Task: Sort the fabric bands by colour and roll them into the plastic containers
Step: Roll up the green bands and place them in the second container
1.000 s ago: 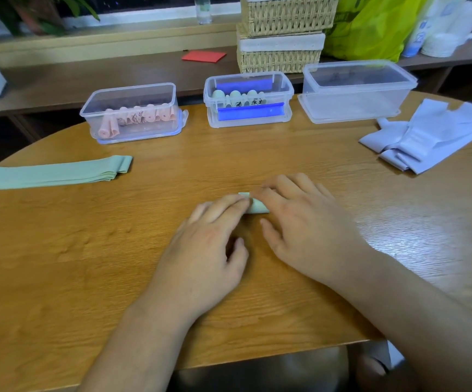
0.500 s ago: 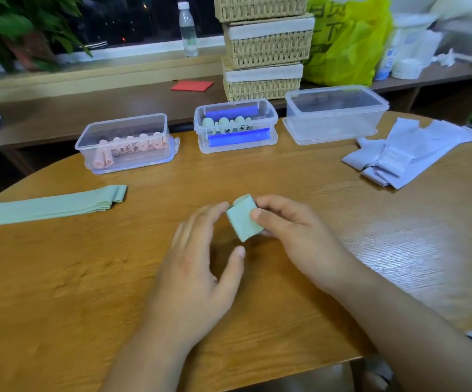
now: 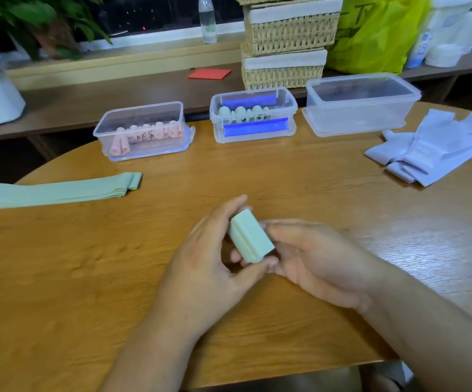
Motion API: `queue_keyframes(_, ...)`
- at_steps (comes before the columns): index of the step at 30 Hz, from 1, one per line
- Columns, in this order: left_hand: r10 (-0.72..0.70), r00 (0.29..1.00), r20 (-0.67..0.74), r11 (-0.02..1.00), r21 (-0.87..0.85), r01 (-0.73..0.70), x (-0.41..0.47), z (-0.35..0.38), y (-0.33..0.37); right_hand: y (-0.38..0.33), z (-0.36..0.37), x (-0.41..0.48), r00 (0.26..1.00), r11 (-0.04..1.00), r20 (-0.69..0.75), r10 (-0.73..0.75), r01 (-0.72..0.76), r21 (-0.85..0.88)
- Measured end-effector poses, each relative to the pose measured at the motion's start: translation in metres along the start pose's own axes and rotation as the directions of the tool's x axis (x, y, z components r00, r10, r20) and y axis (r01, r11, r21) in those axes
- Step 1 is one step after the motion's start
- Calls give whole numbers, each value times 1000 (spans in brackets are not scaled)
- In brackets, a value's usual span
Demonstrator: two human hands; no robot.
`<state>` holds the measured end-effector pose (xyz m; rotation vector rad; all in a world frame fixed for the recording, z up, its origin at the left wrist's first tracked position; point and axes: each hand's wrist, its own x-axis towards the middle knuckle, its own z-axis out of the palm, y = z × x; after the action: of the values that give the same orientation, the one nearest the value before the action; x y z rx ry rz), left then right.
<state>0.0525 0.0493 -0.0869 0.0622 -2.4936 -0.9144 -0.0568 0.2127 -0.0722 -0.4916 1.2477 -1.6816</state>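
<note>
We hold the green roll just above the bench. The left grip pinches it between thumb and fingers. The right grip touches its side, but its fingertips are hidden, so we cannot tell whether it pinches. If we slacken on the way to the middle box, the outer flap may spring open and the roll unwind.
</note>
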Motion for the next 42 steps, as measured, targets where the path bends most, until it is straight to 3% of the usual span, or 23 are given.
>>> queue_keyframes(5, -11, 1000, 13, 1000, -5, 11, 0, 0, 2, 1, 2, -1, 999, 1000, -32, 15, -16, -12)
queue_keyframes(13, -57, 998, -16, 993, 101, 58, -1, -2, 4, -2, 5, -2, 999, 997, -2, 35, -36, -62)
queue_keyframes(19, -44, 998, 45, 979, 200, 35, -1, -2, 2, -3, 5, -2, 1000, 998, 16, 17, -16, -62)
queue_keyframes(24, 23, 1000, 17, 974, 225, -27, 0, 3, -4, 11, 6, 0, 977, 884, -133, -168, 90, -459)
queue_keyframes(27, 7, 1000, 14, 993, 117, -9, 2, 2, -5, 10, 6, -3, 948, 843, -171, -268, 145, -518)
queue_keyframes(30, -90, 995, 38, 990, -104, 94, 2, -2, -8, 4, 1, -5, 932, 852, -207, -298, 161, -498)
queue_keyframes(35, -169, 981, 93, 829, -526, 192, 5, -10, -6, 4, -3, 0, 899, 889, -264, -350, 229, -397)
queue_keyframes(39, -301, 952, 61, 782, -556, 282, 10, -5, -10, 4, -2, 0, 910, 887, -230, -344, 234, -399)
queue_keyframes(42, -298, 951, 82, 764, -577, 289, 9, -4, -11, 4, -1, -2, 908, 873, -221, -355, 237, -427)
